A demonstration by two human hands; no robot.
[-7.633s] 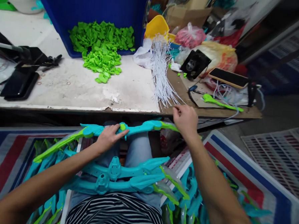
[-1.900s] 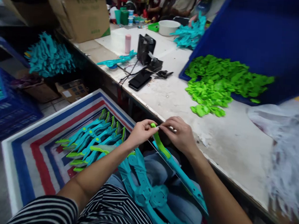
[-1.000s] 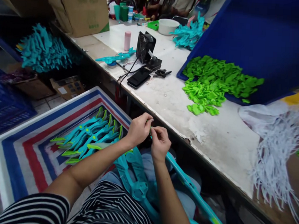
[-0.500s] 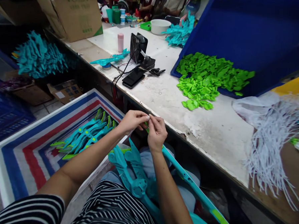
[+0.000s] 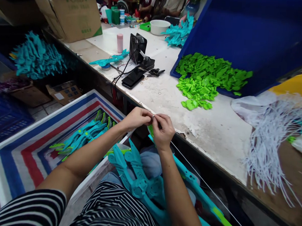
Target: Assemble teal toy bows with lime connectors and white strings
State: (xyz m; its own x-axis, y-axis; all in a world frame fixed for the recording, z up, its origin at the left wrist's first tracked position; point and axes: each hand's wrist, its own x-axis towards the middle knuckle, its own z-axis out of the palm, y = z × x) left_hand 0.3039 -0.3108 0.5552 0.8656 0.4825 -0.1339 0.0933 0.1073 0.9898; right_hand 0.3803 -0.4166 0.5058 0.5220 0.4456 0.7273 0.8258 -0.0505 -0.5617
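Observation:
My left hand (image 5: 138, 119) and my right hand (image 5: 163, 131) meet above my lap, fingertips touching. Both pinch a small white bit, seemingly the end of a thin white cord (image 5: 200, 178) that runs taut from behind my right hand to the lower right. Below my fingers shows the green tip (image 5: 150, 130) of a long turquoise plastic part (image 5: 185, 172), partly hidden by my right forearm. A jointed turquoise plastic piece (image 5: 139, 187) rests across my lap.
On the left, a striped-lined tray (image 5: 34, 167) holds several turquoise-and-green assemblies. Green plastic pieces (image 5: 200, 88) spill from a tipped blue bin (image 5: 246, 37) on the worktable (image 5: 215, 140). White cords (image 5: 268, 146) hang at right. A fan (image 5: 138, 48) and phone (image 5: 134, 78) lie beyond my hands.
My right hand has shifted slightly right, and both hands stay together at the fingertips. The white cord now shows as a straight line to the lower right. The view has moved a little.

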